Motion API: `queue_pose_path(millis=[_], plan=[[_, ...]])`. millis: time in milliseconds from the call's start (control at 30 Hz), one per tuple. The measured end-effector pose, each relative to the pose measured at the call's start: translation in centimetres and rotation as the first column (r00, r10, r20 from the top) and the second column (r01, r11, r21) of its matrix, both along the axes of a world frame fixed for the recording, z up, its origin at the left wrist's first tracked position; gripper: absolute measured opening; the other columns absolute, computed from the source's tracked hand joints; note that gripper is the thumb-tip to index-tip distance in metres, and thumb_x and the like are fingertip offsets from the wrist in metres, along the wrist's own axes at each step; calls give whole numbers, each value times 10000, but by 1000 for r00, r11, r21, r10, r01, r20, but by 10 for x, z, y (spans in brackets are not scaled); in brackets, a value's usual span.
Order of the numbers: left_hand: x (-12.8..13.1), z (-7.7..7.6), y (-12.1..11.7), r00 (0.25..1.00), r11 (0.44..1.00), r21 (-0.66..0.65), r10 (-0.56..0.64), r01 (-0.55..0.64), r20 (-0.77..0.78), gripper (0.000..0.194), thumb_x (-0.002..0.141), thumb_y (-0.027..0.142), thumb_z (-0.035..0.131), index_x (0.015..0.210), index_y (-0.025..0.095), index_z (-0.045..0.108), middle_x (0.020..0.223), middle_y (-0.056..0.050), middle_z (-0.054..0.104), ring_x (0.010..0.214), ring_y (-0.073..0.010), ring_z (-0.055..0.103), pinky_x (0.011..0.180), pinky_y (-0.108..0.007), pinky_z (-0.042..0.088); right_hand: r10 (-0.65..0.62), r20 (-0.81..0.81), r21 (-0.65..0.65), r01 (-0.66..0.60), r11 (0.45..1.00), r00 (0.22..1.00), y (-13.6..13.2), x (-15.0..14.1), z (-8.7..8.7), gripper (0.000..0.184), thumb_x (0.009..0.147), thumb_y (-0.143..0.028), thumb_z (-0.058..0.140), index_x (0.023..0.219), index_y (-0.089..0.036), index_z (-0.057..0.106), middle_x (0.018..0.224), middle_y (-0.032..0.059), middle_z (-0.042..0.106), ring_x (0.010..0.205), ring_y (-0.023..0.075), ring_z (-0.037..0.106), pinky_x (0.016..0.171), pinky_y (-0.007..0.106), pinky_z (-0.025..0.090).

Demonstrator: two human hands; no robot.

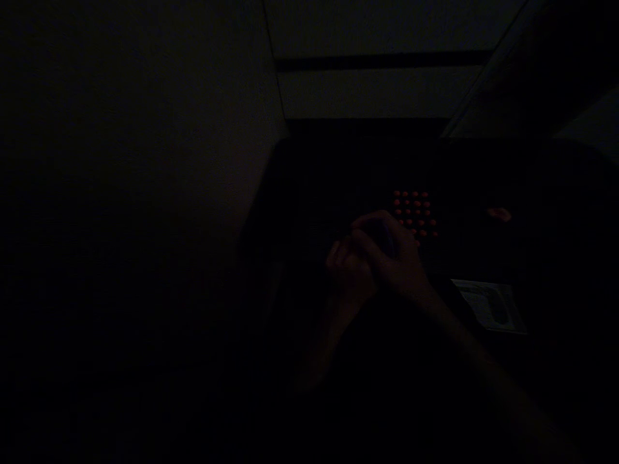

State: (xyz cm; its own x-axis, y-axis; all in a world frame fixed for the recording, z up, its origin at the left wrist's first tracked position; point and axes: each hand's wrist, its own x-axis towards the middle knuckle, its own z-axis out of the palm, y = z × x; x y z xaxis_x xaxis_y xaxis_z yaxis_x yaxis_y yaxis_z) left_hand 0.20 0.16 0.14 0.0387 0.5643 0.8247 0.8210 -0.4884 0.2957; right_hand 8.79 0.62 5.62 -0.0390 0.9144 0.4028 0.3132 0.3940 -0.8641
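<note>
The picture is very dark. My right hand (403,267) is closed around a dark rounded object (385,237) with a faint purple sheen, its kind too dim to make out. Just below and to the left, touching or nearly touching it, is my left hand (352,270) with curled fingers. Whatever the left hand holds, if anything, is hidden. Beyond the right hand, small orange-red pieces (416,203) lie in rows on a dark table (329,174); the hand covers part of the nearest rows.
Right of the rows lies a small orange-red item (499,214), its shape unclear. A pale flat sheet or packet (488,306) lies near the table's front, right of my forearm. Behind the table stands a pale panelled surface (377,90) with dark horizontal gaps.
</note>
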Motion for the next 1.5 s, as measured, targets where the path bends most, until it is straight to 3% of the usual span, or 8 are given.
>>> queue_pose_path(millis=[1500], plan=[[1,-4,1,999,999,-14,36,-36,-7,174,841,179,534,718,199,655,626,-66,686,619,-213,627,634,-352,415,16,3,2,-16,1000,1000,2,1,-2,61,909,-285,638,963,-260,648,949,4,685,897,204,648,831,375,512]])
